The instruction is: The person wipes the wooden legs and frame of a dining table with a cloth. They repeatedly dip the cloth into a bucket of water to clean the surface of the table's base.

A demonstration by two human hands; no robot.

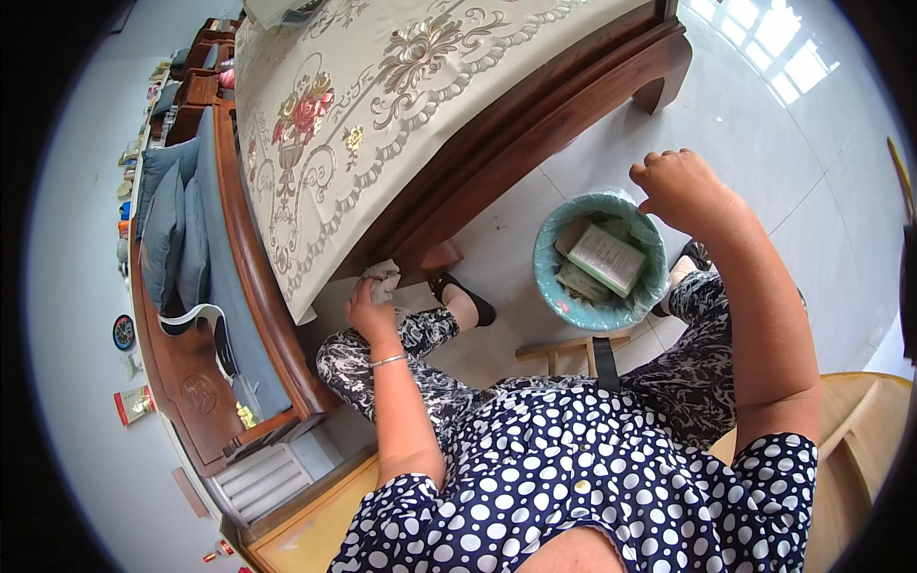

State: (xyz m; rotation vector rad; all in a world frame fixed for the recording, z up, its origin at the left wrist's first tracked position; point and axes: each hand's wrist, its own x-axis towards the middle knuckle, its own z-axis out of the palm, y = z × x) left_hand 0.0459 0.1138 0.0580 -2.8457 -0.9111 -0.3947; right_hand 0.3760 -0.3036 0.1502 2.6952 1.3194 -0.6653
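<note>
A crumpled whitish cloth [384,278] is in my left hand [367,313], whose fingers close round it beside the dark wood base of the table. My right hand [684,187] is curled, knuckles up, just over the right rim of a round bin [551,298]. The undersides of its fingers are hidden, so whatever it may hold does not show. Whether the thumb touches the rim, I cannot tell. A teal bag lines the bin. Inside lies a white and green box [607,258], tilted, on top of other crumpled waste.
A wooden table with a patterned cream tablecloth [358,115] stands ahead. To the left is a wooden sofa with blue cushions [164,234]. A small wooden stool [564,351] is between my legs and the bin. Pale tiles [764,172] cover the floor.
</note>
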